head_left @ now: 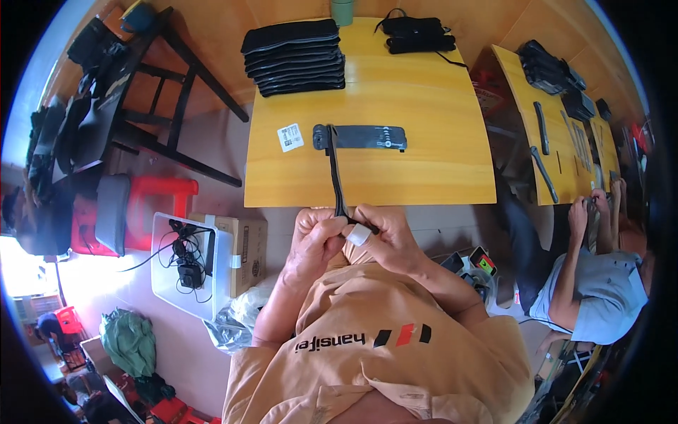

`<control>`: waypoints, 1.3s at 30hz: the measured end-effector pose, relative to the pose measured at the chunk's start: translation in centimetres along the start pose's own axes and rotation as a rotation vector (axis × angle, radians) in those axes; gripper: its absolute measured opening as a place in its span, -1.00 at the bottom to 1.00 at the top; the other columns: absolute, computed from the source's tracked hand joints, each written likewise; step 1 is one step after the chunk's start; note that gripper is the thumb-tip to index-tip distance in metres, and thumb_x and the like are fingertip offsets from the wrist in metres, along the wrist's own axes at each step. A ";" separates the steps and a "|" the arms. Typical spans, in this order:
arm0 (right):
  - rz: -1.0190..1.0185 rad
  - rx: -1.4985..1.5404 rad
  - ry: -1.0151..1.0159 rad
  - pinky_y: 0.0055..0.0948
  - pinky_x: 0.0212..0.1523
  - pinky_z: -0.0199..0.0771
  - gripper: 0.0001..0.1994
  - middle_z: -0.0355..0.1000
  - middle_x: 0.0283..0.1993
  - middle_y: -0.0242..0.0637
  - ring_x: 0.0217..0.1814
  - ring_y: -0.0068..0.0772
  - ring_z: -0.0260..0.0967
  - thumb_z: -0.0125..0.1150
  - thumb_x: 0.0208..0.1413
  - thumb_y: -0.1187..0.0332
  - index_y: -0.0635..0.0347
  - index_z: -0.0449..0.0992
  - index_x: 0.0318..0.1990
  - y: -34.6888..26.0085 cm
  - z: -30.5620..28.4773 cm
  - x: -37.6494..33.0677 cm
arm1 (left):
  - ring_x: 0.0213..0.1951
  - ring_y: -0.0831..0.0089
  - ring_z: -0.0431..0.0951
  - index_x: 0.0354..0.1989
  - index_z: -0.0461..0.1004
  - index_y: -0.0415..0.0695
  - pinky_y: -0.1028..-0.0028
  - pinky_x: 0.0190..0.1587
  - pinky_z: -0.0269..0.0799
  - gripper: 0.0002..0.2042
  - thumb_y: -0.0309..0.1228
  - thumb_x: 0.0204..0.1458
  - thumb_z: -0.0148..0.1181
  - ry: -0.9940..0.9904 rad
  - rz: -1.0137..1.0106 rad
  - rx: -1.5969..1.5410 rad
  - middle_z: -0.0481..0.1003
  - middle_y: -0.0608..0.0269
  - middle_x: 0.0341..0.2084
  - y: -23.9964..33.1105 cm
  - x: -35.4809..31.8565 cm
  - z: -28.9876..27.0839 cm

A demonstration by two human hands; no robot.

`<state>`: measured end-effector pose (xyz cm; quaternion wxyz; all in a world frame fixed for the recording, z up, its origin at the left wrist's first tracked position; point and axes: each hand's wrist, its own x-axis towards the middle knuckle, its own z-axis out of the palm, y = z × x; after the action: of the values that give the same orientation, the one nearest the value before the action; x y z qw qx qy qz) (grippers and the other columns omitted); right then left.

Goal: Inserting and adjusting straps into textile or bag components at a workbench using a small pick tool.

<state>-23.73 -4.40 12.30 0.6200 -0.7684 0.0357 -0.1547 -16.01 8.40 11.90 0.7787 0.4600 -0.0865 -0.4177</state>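
Note:
A thin black strap runs from the table toward me, pulled fairly straight. My left hand pinches its near end, just off the table's front edge. Close beside it, my right hand also has closed fingers on that end. Something white, like a piece of tape or a label, sits at the right thumb; whether it is wrapped there or held cannot be told. The strap's far end lies over the left part of a flat dark grey band with pale printing. Left of the band lies a square white printed label.
A stack of black pouches stands at the yellow table's back left, with black strapped items at back right. A clear plastic bin with cables is at left. Rightward, another person works at a second table.

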 end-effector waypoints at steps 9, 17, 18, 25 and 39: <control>0.173 0.995 0.684 -0.64 -0.83 0.01 -0.75 0.01 -0.77 -0.64 -0.87 -0.75 -0.13 -0.08 0.15 0.15 0.13 0.33 -0.21 2.6 -11.4 0.7 | -0.91 0.65 0.08 -0.92 0.03 -0.09 0.61 -0.86 -0.16 -0.64 -0.46 -0.18 -0.01 -0.014 -0.187 -0.381 0.12 0.39 -0.97 0.6 -6.7 -4.1; 0.048 1.005 0.884 -0.71 -0.89 -0.20 -0.68 -0.11 -0.79 -0.57 -0.87 -0.73 -0.20 -0.10 0.15 0.21 0.05 0.17 -0.63 -0.6 -23.3 3.0 | -0.90 0.63 0.11 -0.88 0.17 -0.24 0.60 -0.83 -0.12 -0.74 -0.55 -0.28 0.06 -0.186 -0.119 -0.538 0.14 0.30 -0.95 1.9 -10.5 -9.8; 0.000 0.940 0.742 -0.70 -0.87 -0.21 -0.65 -0.09 -0.77 -0.56 -0.86 -0.72 -0.20 -0.11 0.16 0.21 0.02 0.07 -0.65 2.0 -27.5 2.1 | -0.89 0.63 0.11 -0.88 0.18 -0.24 0.59 -0.83 -0.12 -0.74 -0.53 -0.27 0.06 -0.184 -0.052 -0.395 0.15 0.29 -0.95 3.2 -10.7 -9.6; 0.193 -0.046 0.587 -0.68 -0.80 0.01 -0.78 0.16 -0.73 -0.41 -0.81 -0.61 0.03 -0.06 0.11 0.30 0.20 0.32 -0.52 -0.2 -23.8 1.1 | -0.86 0.65 0.07 -0.84 0.24 -0.15 0.62 -0.77 -0.11 -0.71 -0.41 -0.13 0.05 0.318 0.040 0.163 0.14 0.40 -0.92 2.3 -5.7 -10.9; 0.148 -0.185 0.574 -0.82 -0.77 -0.19 -0.82 0.34 -0.47 -0.40 -0.79 -0.85 -0.04 0.03 0.01 0.55 0.27 0.53 -0.24 -0.5 -20.1 0.3 | -0.75 0.69 0.29 -0.61 0.39 -0.14 0.72 -0.68 0.15 -0.73 -0.25 0.04 0.03 0.465 -0.166 0.362 0.35 0.41 -0.77 -4.4 2.9 -13.8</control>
<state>-29.14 -23.25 16.55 0.5218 -0.7416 0.2790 -0.3161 -9.53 14.15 -0.08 0.6463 0.6799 0.0590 -0.3414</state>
